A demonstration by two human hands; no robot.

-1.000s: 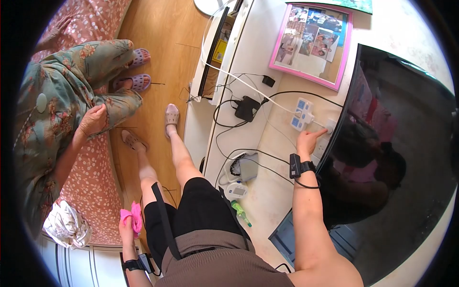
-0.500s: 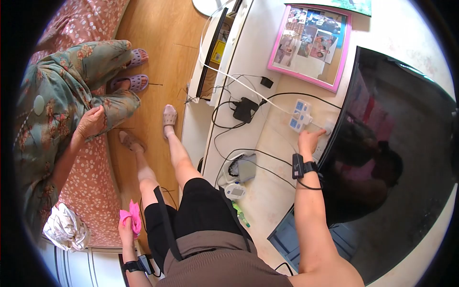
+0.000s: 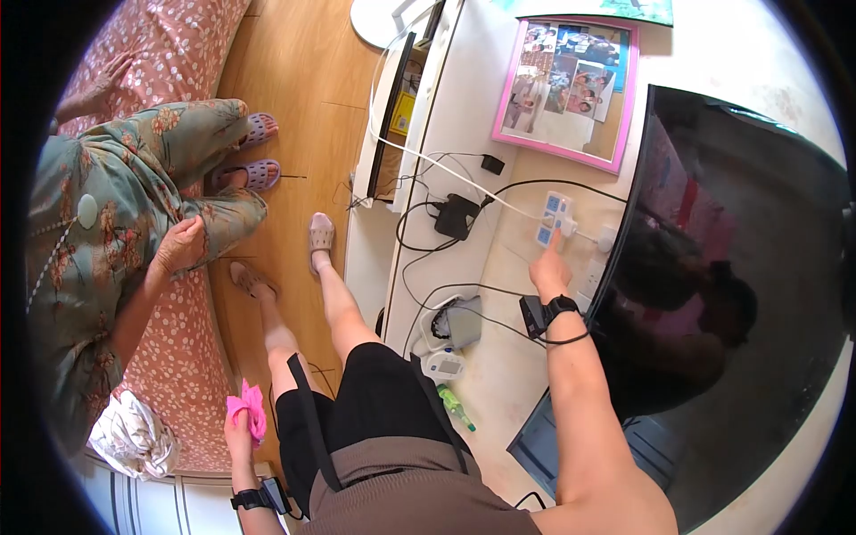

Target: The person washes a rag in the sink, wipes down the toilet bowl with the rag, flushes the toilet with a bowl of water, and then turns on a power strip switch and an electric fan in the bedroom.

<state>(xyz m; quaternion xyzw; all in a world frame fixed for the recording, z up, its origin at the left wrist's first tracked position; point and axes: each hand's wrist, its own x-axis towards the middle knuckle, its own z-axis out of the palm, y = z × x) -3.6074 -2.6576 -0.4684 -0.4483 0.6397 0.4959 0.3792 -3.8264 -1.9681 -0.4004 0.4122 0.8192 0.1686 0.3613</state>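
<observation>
At the lower left, my left hand is closed around a bunched pink cloth. My right hand reaches over the white surface, its index finger pointing at the white power strip with blue sockets; the fingertip is at the strip's lower right part. The other fingers are curled, and whether anything is in them is hidden. A white cable and a plug sit in the strip. To the right of my fingers is a white wall socket beside the black television.
A pink photo frame, a black adapter, a blood pressure monitor and a green bottle lie on the white cabinet. A drawer stands open. Another person sits on the bed at left.
My right index finger has moved left from the plug at the wall socket to the power strip. The seated person's other hand now shows on the bed. The view has shifted slightly.
</observation>
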